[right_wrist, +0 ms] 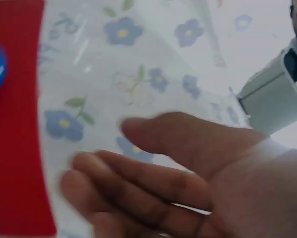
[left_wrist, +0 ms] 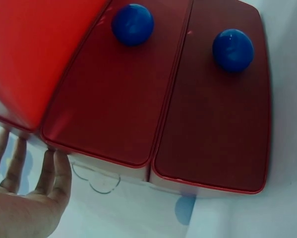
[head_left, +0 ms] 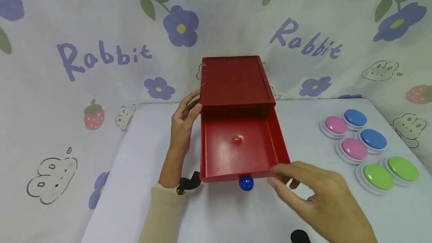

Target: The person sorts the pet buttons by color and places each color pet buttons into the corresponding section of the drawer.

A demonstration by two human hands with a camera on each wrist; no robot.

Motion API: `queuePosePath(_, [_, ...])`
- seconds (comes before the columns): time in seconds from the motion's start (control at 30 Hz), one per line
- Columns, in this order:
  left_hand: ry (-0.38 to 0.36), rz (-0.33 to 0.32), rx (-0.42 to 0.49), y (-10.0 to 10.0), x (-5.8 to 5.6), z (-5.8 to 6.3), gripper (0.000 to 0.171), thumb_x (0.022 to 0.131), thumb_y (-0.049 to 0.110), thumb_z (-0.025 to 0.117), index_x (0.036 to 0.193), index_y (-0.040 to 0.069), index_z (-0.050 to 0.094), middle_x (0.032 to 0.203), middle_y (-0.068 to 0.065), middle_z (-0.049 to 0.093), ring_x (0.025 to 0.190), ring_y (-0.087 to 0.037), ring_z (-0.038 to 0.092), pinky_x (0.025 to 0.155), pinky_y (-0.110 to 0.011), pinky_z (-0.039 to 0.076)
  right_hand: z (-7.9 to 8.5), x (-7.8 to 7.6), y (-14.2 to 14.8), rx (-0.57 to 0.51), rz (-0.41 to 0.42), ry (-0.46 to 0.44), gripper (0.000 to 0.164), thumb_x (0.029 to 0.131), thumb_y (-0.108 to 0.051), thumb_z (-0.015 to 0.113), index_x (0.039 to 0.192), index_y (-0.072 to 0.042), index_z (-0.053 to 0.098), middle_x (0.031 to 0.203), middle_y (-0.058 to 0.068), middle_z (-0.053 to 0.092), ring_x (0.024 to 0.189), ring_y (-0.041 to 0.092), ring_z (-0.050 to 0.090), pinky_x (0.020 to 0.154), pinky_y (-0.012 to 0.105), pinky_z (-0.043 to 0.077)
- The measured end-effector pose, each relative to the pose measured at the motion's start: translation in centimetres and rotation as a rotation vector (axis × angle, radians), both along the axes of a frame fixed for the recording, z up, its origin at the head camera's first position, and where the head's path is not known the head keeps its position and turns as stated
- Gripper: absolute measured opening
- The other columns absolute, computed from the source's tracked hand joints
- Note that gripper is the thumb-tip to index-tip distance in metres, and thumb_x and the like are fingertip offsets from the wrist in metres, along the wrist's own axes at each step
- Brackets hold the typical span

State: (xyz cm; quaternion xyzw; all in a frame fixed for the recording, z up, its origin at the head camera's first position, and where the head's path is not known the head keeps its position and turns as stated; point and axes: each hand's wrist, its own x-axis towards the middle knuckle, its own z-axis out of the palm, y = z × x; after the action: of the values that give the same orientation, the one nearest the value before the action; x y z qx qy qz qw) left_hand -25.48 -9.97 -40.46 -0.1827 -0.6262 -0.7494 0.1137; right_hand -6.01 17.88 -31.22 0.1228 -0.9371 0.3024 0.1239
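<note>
A red drawer cabinet [head_left: 236,80] stands at the middle of the table, its top drawer [head_left: 236,153] pulled out toward me. A round blue knob [head_left: 246,183] sits on that drawer's front. My left hand [head_left: 182,128] rests against the cabinet's left side, fingertips touching it. In the left wrist view, two closed drawers [left_wrist: 113,89] with blue knobs [left_wrist: 233,50] show beside the pulled-out one. My right hand [head_left: 318,194] is by the open drawer's front right corner, fingers loosely bent and holding nothing. Whether it touches the corner I cannot tell.
Pink, blue and green round push buttons [head_left: 354,148] stand in pairs on the right of the table [head_left: 148,123]. A dark round thing [head_left: 299,236] shows at the bottom edge. Printed cloth [head_left: 111,18] hangs behind and along the sides.
</note>
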Motion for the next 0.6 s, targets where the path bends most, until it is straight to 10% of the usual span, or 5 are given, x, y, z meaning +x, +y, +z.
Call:
queuePosePath(0.27, [-0.005,0.034,0.011,-0.1,0.1,0.2,0.045,0.099,0.024,0.061,0.143,0.016,0.055,0.144,-0.009,0.052,0.134,-0.029,0.045,0.110,-0.044,0.040,-3.9,-2.5,9.7,-0.051,-0.144,0.330,0.043,0.068,0.000,0.088,0.109,-0.005,0.075,0.086,-0.002,0.065,0.082,-0.003,0.049,0.072,0.006,0.040])
queuePosePath(0.4, [-0.007,0.022,0.009,0.1,-0.1,0.2,0.046,0.098,0.023,0.061,0.144,0.017,0.055,0.144,-0.011,0.052,0.134,-0.029,0.045,0.110,-0.044,0.040,-7.1,-3.3,15.2,0.035,-0.357,0.192,0.046,0.076,-0.012,0.086,0.118,-0.001,0.070,0.096,0.008,0.059,0.086,0.006,0.047,0.070,0.013,0.038])
queuePosePath(0.6, [-0.017,0.013,0.020,0.8,-0.3,0.0,0.046,0.098,0.025,0.062,0.143,0.017,0.056,0.143,-0.010,0.053,0.133,-0.029,0.046,0.108,-0.043,0.042,-10.8,-3.4,21.4,0.137,-0.522,-0.140,0.066,0.087,-0.036,0.077,0.131,0.009,0.056,0.117,0.031,0.044,0.106,0.049,0.042,0.072,0.056,0.045])
